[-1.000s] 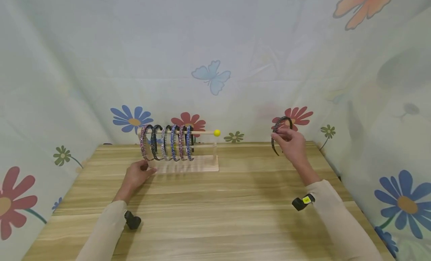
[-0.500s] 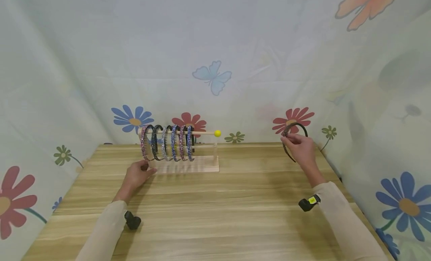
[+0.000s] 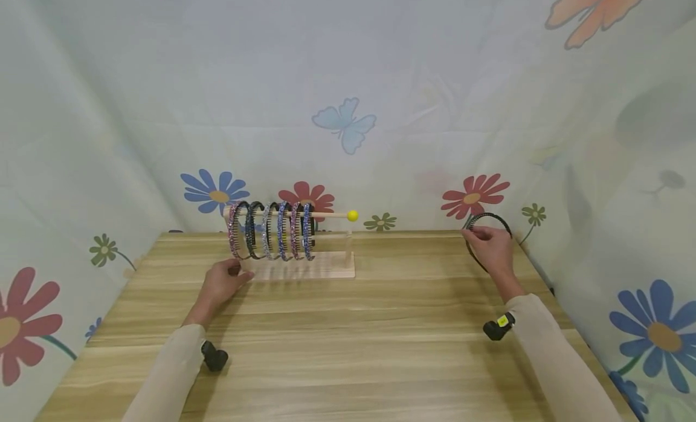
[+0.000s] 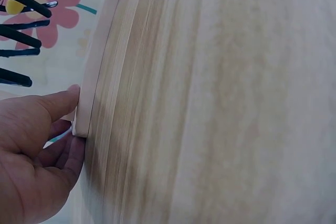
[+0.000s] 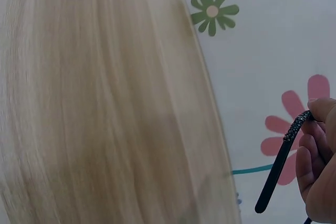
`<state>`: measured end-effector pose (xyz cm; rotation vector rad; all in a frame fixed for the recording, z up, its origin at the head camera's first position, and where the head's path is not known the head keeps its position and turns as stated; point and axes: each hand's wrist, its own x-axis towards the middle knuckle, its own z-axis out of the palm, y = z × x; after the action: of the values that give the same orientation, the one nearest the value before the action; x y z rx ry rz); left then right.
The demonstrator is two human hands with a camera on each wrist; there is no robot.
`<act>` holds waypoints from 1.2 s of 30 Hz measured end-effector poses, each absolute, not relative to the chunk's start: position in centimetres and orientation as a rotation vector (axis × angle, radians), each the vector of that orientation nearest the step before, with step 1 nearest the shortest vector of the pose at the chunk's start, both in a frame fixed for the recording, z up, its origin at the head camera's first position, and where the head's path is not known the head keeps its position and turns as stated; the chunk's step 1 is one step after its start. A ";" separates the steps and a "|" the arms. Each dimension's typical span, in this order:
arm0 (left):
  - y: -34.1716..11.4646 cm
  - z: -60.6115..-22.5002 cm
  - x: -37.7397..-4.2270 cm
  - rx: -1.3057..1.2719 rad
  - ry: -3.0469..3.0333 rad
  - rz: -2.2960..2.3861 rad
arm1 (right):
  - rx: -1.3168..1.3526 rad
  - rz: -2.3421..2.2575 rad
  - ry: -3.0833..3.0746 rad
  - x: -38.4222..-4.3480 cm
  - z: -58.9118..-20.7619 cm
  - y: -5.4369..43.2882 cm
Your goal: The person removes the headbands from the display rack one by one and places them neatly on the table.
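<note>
At the right, my right hand (image 3: 493, 251) pinches a black toothed headband (image 3: 490, 214) above the table. In the right wrist view, dark glittery stones cover part of this headband (image 5: 274, 174), and one smooth black end points down. My left hand (image 3: 219, 287) holds the left end of a wooden stand (image 3: 334, 266). Seen from the left wrist, thumb and fingers grip the corner of the stand's base (image 4: 97, 59). Several glittery headbands (image 3: 282, 231) in pink, black, silver and blue hang in a row on the stand's rod.
A yellow ball (image 3: 353, 216) caps the rod's right end. Between the last hanging headband and the ball, a length of rod is bare. The wood-grain table (image 3: 348, 355) reaches back to a flower-print cloth (image 3: 402, 162), which also hangs at both sides.
My right hand has moved right and slightly down with the headband, which has turned to show its arc more broadly. The left hand and the stand have stayed in place.
</note>
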<state>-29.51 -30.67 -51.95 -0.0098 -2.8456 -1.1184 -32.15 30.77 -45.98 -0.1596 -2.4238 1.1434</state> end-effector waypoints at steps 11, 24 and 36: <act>-30.7 -52.1 -29.5 -0.015 -2.849 -1.116 | -0.187 0.941 -2.443 -32.7 -48.1 32.2; -30.7 -52.0 -29.6 -0.017 -2.846 -1.114 | -0.190 0.779 -2.594 -33.1 -50.1 33.8; -30.8 -52.0 -29.6 -0.011 -2.851 -1.109 | -0.053 0.722 -2.600 -33.5 -51.0 34.7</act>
<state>-29.64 -30.77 -51.96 -0.0108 -2.8513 -1.1093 -33.48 34.71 -50.98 -0.0528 -2.5995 0.7224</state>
